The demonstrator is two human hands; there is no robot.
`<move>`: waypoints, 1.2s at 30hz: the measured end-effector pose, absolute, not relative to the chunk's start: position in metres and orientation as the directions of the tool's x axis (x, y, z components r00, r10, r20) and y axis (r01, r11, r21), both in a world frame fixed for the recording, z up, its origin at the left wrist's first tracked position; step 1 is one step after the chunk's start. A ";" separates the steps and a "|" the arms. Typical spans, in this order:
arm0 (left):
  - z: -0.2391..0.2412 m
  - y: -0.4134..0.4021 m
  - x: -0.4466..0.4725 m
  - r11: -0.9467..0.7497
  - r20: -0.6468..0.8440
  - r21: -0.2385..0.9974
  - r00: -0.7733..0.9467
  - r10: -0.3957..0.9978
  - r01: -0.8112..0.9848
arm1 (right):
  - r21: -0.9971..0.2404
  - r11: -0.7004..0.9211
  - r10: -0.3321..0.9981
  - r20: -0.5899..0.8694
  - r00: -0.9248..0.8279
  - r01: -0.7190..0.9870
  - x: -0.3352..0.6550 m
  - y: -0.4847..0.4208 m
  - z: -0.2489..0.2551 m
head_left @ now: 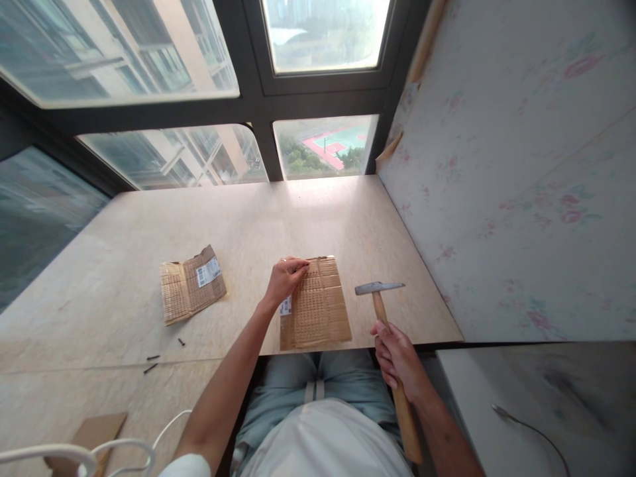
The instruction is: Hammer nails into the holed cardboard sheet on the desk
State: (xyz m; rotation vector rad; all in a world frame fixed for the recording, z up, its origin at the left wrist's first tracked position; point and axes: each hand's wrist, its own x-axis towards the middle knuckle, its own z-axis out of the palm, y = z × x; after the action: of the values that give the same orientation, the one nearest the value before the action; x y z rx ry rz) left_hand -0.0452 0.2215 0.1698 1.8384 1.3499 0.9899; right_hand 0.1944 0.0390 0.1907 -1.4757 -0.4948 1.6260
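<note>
A few dark nails (152, 363) lie loose at the far left of the table (124, 232), with bare board around them. A folded cardboard scrap (193, 283) sits next, well apart from my work. My left hand (285, 278) is narrow, fingertips bunched on the top-left edge of the cardboard sheet (318, 311); whether they pinch anything I cannot tell. The sheet's lower edge meets the table's front edge. My right hand (397, 358) grips the hammer (381, 301) by its handle, head just right of the sheet, with open board reaching to the wall (521, 199).
</note>
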 end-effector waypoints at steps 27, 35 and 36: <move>0.166 0.218 -0.043 -0.339 0.258 0.768 0.221 0.940 0.544 | -0.850 -0.484 0.873 -0.485 -0.050 -0.207 0.173 0.083 0.230; 0.163 0.216 -0.043 -0.360 0.291 0.779 0.213 0.933 0.513 | -0.887 -0.459 0.882 -0.448 -0.146 -0.049 0.154 0.120 0.235; 0.164 0.216 -0.043 -0.362 0.295 0.784 0.211 0.932 0.504 | -0.890 -0.455 0.881 -0.446 -0.156 -0.027 0.153 0.122 0.234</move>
State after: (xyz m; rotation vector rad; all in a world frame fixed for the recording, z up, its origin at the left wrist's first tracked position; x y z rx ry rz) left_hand -0.0426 0.2159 0.1637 1.9562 1.3261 1.0453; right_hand 0.1529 0.1222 0.2337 -1.4234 -1.0097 1.6931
